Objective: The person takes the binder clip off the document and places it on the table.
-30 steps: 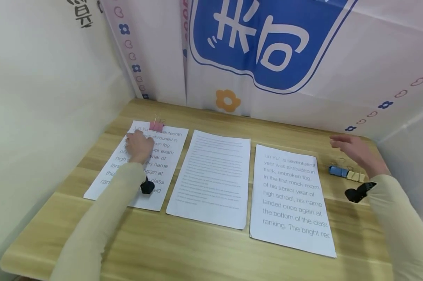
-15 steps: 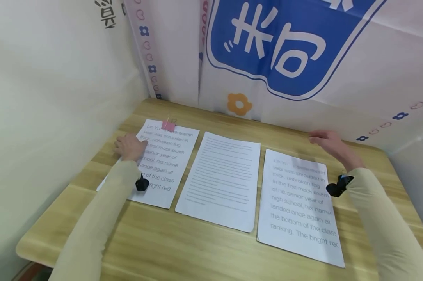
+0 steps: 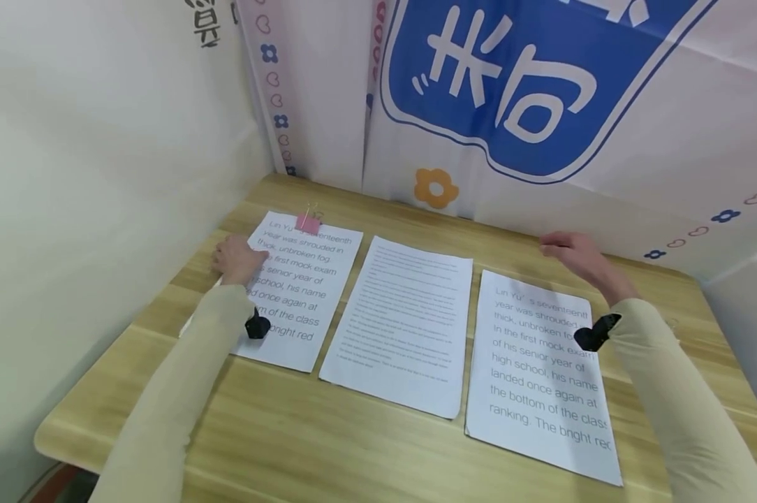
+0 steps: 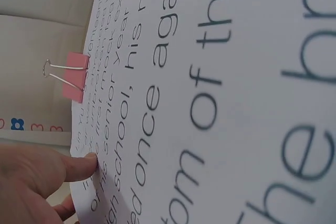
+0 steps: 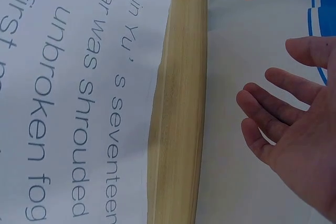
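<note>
At the left of the table lies a stack of printed paper (image 3: 297,293) with a pink binder clip (image 3: 308,224) on its top edge. My left hand (image 3: 237,258) pinches the stack's left edge. In the left wrist view, the thumb (image 4: 81,167) presses on the printed face and a finger shows at the edge; the other fingers are mostly hidden. My right hand (image 3: 582,262) hangs over the table behind the right paper stack (image 3: 535,377), fingers relaxed and holding nothing. The right wrist view shows its palm (image 5: 304,150) and loosely bent fingers.
Between the two stacks lies another paper stack (image 3: 403,328) with smaller print. The wooden table (image 3: 278,426) meets a printed backdrop (image 3: 510,202) at the back and a pale wall (image 3: 102,209) on the left. My right sleeve (image 3: 674,377) mostly hides the binder clips on the right.
My left hand has slid from over the left stack's page to its left edge and taken hold there. The right hand has moved left, away from the blue and yellow clips. The head view has shifted.
</note>
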Action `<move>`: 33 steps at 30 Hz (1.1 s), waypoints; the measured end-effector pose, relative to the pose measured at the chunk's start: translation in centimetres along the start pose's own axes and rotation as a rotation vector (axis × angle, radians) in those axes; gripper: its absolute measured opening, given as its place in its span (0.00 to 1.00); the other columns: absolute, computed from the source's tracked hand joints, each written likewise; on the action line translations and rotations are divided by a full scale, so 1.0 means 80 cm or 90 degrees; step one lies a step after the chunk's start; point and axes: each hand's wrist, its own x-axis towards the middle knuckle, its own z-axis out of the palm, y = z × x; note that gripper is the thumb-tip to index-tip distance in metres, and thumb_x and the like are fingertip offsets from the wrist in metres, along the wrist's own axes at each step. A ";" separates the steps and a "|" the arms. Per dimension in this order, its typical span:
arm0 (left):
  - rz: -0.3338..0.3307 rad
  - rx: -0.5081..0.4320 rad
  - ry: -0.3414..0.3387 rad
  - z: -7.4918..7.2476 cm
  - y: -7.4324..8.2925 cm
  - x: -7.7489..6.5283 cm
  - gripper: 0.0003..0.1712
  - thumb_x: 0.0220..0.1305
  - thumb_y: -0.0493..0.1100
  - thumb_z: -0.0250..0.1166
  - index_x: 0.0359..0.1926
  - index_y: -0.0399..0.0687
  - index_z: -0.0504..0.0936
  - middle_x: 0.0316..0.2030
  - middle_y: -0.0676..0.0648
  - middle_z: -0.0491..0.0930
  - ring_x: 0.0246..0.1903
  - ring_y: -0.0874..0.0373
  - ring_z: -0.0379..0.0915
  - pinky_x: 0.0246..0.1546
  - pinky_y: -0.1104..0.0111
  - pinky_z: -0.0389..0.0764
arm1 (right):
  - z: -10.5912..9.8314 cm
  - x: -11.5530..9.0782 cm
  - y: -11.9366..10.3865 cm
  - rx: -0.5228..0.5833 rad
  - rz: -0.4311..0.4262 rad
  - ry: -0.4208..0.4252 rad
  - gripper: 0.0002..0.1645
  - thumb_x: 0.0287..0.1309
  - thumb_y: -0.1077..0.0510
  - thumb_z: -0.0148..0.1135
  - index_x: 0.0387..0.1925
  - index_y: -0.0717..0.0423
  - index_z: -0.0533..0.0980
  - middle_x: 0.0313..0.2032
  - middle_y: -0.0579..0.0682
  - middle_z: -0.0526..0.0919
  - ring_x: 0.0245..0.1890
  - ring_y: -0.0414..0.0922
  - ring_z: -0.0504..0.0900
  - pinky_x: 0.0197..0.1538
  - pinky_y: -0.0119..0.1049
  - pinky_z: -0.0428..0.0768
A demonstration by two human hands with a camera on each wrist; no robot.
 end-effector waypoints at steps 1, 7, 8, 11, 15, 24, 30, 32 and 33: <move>0.001 -0.008 0.004 -0.001 -0.002 0.001 0.27 0.60 0.47 0.58 0.51 0.29 0.69 0.51 0.28 0.66 0.53 0.35 0.61 0.55 0.45 0.63 | 0.002 0.004 -0.004 0.000 -0.002 -0.004 0.32 0.68 0.47 0.43 0.63 0.67 0.62 0.62 0.69 0.66 0.63 0.64 0.64 0.63 0.60 0.63; 0.005 -0.034 0.025 0.001 -0.011 0.003 0.20 0.59 0.44 0.56 0.45 0.30 0.72 0.48 0.30 0.69 0.51 0.37 0.62 0.54 0.47 0.63 | 0.023 0.031 -0.037 0.005 -0.035 -0.020 0.30 0.68 0.50 0.45 0.63 0.67 0.63 0.61 0.68 0.67 0.62 0.63 0.66 0.63 0.59 0.65; 0.006 -0.045 0.030 0.002 -0.012 0.003 0.20 0.58 0.42 0.55 0.46 0.31 0.73 0.48 0.30 0.69 0.51 0.37 0.62 0.54 0.47 0.62 | 0.028 0.036 -0.044 0.006 -0.041 -0.022 0.30 0.68 0.50 0.45 0.63 0.67 0.64 0.61 0.68 0.68 0.62 0.62 0.66 0.63 0.58 0.66; 0.014 -0.099 0.051 0.007 -0.018 0.003 0.22 0.55 0.37 0.53 0.51 0.31 0.73 0.50 0.31 0.71 0.53 0.37 0.62 0.57 0.47 0.60 | 0.041 0.052 -0.067 0.004 -0.063 -0.032 0.29 0.67 0.52 0.45 0.62 0.66 0.64 0.61 0.67 0.69 0.61 0.61 0.67 0.63 0.57 0.66; 0.021 -0.198 0.075 0.012 -0.028 0.005 0.25 0.55 0.33 0.49 0.56 0.33 0.70 0.53 0.32 0.72 0.55 0.37 0.63 0.61 0.48 0.56 | 0.058 0.071 -0.102 0.006 -0.101 -0.045 0.27 0.67 0.53 0.46 0.61 0.66 0.66 0.60 0.66 0.70 0.60 0.59 0.69 0.63 0.55 0.67; 0.021 -0.313 0.051 0.009 -0.043 0.014 0.23 0.62 0.34 0.47 0.58 0.37 0.68 0.53 0.35 0.73 0.48 0.45 0.70 0.53 0.59 0.71 | 0.093 0.110 -0.172 -0.006 -0.181 -0.062 0.25 0.65 0.56 0.48 0.59 0.66 0.69 0.58 0.65 0.73 0.59 0.58 0.71 0.62 0.53 0.69; 0.053 -0.356 0.028 0.010 -0.043 0.010 0.22 0.62 0.33 0.48 0.59 0.36 0.68 0.52 0.35 0.73 0.45 0.47 0.70 0.51 0.62 0.73 | 0.128 0.129 -0.214 0.014 -0.217 -0.090 0.26 0.65 0.57 0.48 0.60 0.67 0.67 0.59 0.66 0.72 0.60 0.58 0.71 0.62 0.50 0.70; 0.060 -0.367 0.021 0.009 -0.042 0.006 0.22 0.63 0.33 0.48 0.59 0.34 0.68 0.52 0.34 0.73 0.46 0.47 0.70 0.52 0.61 0.73 | 0.140 0.133 -0.229 0.027 -0.216 -0.102 0.27 0.65 0.56 0.48 0.61 0.67 0.66 0.60 0.65 0.72 0.60 0.57 0.71 0.63 0.49 0.70; 0.060 -0.369 0.015 0.009 -0.042 0.004 0.22 0.64 0.33 0.47 0.59 0.34 0.68 0.52 0.34 0.73 0.46 0.46 0.70 0.53 0.60 0.73 | 0.147 0.135 -0.236 0.032 -0.216 -0.108 0.27 0.65 0.56 0.48 0.62 0.66 0.66 0.60 0.64 0.72 0.61 0.57 0.71 0.63 0.49 0.70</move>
